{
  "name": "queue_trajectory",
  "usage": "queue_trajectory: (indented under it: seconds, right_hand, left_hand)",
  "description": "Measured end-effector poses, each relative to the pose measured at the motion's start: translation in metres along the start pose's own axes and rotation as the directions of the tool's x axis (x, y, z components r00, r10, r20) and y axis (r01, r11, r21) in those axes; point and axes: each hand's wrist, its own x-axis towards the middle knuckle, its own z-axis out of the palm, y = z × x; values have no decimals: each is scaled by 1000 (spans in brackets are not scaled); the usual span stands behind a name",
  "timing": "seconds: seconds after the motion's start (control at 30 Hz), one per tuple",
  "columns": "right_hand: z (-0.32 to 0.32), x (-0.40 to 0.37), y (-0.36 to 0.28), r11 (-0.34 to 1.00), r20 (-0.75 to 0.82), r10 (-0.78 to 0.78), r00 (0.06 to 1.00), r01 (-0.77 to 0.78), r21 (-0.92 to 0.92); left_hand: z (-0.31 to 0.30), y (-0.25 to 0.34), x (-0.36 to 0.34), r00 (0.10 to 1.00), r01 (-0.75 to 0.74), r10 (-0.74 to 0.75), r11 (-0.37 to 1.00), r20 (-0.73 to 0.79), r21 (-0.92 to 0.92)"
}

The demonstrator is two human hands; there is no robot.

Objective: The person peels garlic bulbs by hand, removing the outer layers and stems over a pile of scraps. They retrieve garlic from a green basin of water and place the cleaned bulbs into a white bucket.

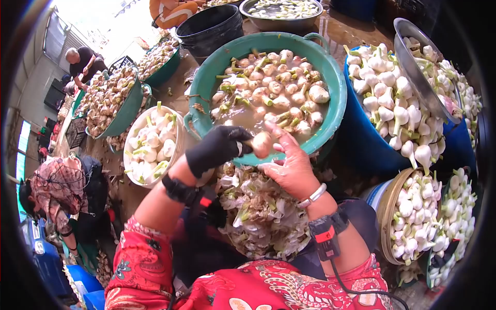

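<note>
My black-gloved left hand [216,150] pinches a round tan garlic bulb [262,145]; my bare right hand [294,168] is spread beside it; a loose pinch could drop it.

- Bulbs [274,85] lay in the basin [337,98].
- One bulb [262,144] sat between left hand [219,147] and right hand [293,168], at the near rim.
- Peels [263,222] lay on the basin's near side.
- Left stood a bucket [180,135].
- Right stood a barrel [356,134], with a pail [388,206] nearer, both holding bulbs.
- Behind stood a tub [209,26], a bowl [279,23] to its right.
</note>
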Motion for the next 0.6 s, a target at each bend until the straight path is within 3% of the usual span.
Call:
queue_trajectory:
  seconds: [0.03, 0.1, 0.13, 0.2, 0.33, 0.5, 0.57, 0.6]
  right_hand:
    - [4, 0, 9, 998, 73, -29, 997, 26, 51]
    - [9, -6, 13, 983, 205, 37, 978, -73, 169]
    - [11, -9, 12, 983, 211, 38, 977, -74, 166]
    - [16, -14, 11, 938, 204, 118, 972, -176, 298]
    - [24, -17, 14, 945, 115, 69, 991, -102, 312]
    - [25, -16, 19, 877, 100, 149, 984, -178, 447]
    - [23, -15, 16, 660, 145, 275, 950, -296, 691]
    - [21, -14, 15, 626, 158, 295, 942, -315, 714]
  left_hand:
    - [9, 14, -20, 986, 165, -160, 869, 52, -467]
    - [17, 16, -46, 973, 198, -228, 720, 43, -665]
    - [24, 20, -55, 973, 196, -229, 717, 39, -669]
    - [39, 29, -64, 983, -24, -155, 428, -100, -903]
    - [47, 5, -58, 968, -32, -204, 484, -149, -874]
    - [51, 5, -54, 965, -35, -215, 450, -146, -892]
    - [48, 8, -57, 979, -59, -148, 449, -139, -891]
    - [48, 5, -57, 979, -60, -146, 448, -139, -892]
